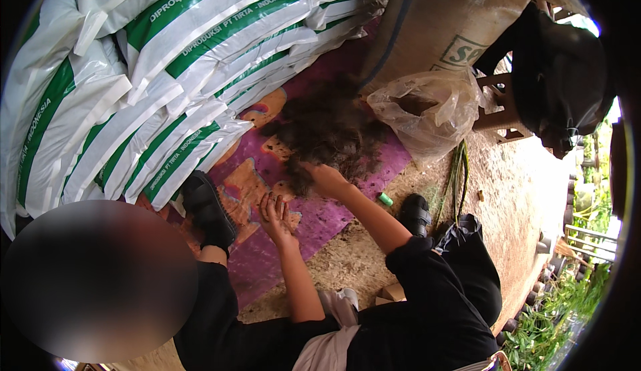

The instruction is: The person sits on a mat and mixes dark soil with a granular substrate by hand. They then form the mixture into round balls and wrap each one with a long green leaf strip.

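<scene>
A heap of dark, crumbly, fibrous soil (334, 130) lies on a purple and orange patterned sheet (314, 237). My right hand (325, 180) reaches into the near edge of the heap, its fingers curled at a dark clump and partly hidden by it. Nearer to me and to the left, my left hand (276, 219) hovers over the sheet, palm up with fingers spread. Dirt marks its fingers, and nothing rests in it.
White and green sacks (200, 44) are stacked at left. Beyond the heap stand a crumpled clear plastic bag (434, 110) and a tan woven sack (441, 24). A small green cylinder (385, 199) lies beside my black sandal (415, 214). A blurred patch covers the lower left.
</scene>
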Tool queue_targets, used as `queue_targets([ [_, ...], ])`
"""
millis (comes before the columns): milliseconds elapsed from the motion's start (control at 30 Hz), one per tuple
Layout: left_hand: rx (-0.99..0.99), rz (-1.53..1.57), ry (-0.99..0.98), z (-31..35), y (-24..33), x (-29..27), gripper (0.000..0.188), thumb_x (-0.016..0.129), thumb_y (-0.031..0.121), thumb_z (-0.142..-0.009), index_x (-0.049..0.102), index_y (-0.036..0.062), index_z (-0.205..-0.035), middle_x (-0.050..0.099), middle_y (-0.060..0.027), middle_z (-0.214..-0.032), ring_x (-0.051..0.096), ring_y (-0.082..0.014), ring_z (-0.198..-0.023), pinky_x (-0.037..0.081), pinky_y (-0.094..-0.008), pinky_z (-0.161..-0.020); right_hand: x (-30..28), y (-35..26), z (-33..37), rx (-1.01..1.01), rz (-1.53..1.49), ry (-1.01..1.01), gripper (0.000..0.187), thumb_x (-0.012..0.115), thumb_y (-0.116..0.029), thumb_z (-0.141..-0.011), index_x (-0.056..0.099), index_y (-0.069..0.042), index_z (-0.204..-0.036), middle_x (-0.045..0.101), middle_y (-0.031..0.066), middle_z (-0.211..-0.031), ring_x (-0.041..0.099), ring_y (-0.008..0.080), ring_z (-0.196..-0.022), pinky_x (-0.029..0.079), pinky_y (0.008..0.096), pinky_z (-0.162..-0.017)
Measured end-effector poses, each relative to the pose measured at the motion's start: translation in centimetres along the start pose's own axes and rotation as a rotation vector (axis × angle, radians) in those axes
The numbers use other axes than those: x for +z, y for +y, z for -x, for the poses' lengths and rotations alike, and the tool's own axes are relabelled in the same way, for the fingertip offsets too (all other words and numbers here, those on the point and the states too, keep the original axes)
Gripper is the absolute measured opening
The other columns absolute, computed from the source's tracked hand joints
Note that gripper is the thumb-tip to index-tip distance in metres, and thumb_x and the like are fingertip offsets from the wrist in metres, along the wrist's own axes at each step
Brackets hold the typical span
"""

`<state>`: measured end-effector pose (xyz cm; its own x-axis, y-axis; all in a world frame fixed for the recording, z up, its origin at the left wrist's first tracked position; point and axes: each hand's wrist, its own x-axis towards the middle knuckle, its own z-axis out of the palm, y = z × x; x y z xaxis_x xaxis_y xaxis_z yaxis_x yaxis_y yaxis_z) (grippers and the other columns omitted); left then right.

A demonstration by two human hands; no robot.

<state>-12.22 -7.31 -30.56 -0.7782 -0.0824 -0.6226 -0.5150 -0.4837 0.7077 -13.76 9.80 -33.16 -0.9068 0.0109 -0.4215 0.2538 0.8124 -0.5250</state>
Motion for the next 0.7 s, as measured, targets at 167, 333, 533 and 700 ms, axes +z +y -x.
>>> queue_targets([
  [167, 0.004, 0.059, 0.0, -0.3, 0.1, -0.8, 0.053, 0.06, 0.036, -0.084, 0.043, 0.007, -0.126, 0.044, -0.0114, -0.125, 0.046, -0.0249, -0.115, 0.04, -0.0389, -0.096, 2.6, -1.2, -3.0, 0.099, 0.346, -0.137, 0.027, 0.061, -0.012, -0.072, 0.064, -0.007, -0.099, 0.065, 0.0144, -0.09, 0.065, 0.0275, -0.083, 0.052, 0.0372, -0.067],
  [333, 0.014, 0.069, -0.01, -0.3, 0.0, -1.0, 0.055, 0.06, 0.036, -0.084, 0.042, 0.0074, -0.127, 0.044, -0.0112, -0.126, 0.045, -0.0258, -0.116, 0.039, -0.0397, -0.097, 2.4, -1.6, -3.2, 0.098, 0.479, -0.089, 0.015, 0.062, -0.015, -0.072, 0.069, -0.009, -0.085, 0.065, 0.012, -0.091, 0.064, 0.0254, -0.088, 0.052, 0.0333, -0.068],
  [533, -0.013, 0.088, 0.013, -0.3, -0.1, -0.7, 0.052, 0.059, 0.034, -0.085, 0.042, 0.0078, -0.126, 0.043, -0.0109, -0.127, 0.043, -0.0259, -0.118, 0.038, -0.0398, -0.098, -2.4, -1.6, -0.4, -0.02, 0.313, 0.124, 0.02, 0.063, -0.01, -0.068, 0.063, -0.005, -0.088, 0.063, 0.0129, -0.09, 0.062, 0.0288, -0.086, 0.052, 0.0366, -0.069],
  [700, -0.028, 0.1, 0.069, -0.2, 0.0, -0.3, 0.039, 0.057, 0.029, -0.087, 0.048, 0.0074, -0.117, 0.048, -0.0093, -0.119, 0.052, -0.0228, -0.108, 0.046, -0.0348, -0.09, -8.3, -3.7, 1.9, -0.211, 0.127, 0.191, 0.031, 0.059, -0.005, -0.068, 0.056, -0.003, -0.099, 0.059, 0.0154, -0.094, 0.059, 0.0328, -0.087, 0.05, 0.0391, -0.072],
])
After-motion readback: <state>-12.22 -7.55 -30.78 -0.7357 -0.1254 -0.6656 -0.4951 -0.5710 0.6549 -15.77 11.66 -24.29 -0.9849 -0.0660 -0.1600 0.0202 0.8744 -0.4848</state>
